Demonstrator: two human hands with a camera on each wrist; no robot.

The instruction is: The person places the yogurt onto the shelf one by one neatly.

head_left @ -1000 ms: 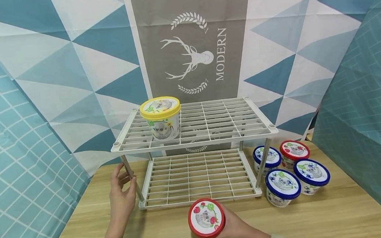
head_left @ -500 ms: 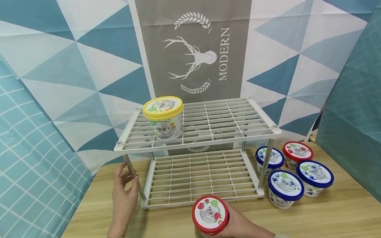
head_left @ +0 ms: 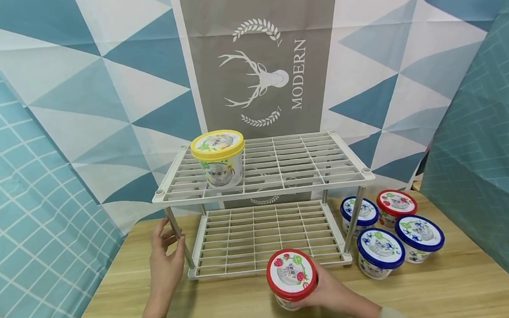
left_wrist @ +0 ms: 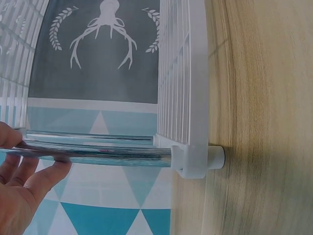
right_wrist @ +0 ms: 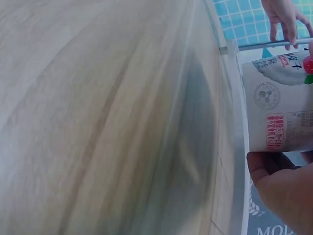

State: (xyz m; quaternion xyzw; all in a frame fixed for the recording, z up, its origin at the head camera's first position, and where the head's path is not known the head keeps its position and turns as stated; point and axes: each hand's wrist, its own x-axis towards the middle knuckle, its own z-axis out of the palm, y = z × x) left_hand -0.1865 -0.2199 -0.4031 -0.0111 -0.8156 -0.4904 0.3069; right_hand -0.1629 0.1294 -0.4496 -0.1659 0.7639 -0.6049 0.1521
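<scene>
My right hand point(head_left: 327, 289) grips a paper tub with a red lid point(head_left: 291, 274), its lid printed with strawberries. It is above the table, in front of the rack's lower shelf; the right wrist view shows its white side point(right_wrist: 281, 105) with fingers below it. My left hand point(head_left: 166, 263) pinches the front left metal post point(left_wrist: 122, 155) of a white two-tier rack point(head_left: 266, 193), thumb and fingers on opposite sides. On the left of the top shelf stands a yellow-lidded tub point(head_left: 219, 164), upright.
Right of the rack, several tubs stand close together on the wooden table point(head_left: 229, 308): blue-lidded ones point(head_left: 381, 249) and a red-lidded one point(head_left: 397, 203). The front right post point(head_left: 354, 219) stands beside them. A patterned cloth point(head_left: 152, 87) hangs behind the rack.
My right hand has carried the red-lidded tub to the right and forward, toward the rack. My left hand has stayed on the post. The head view has shifted slightly.
</scene>
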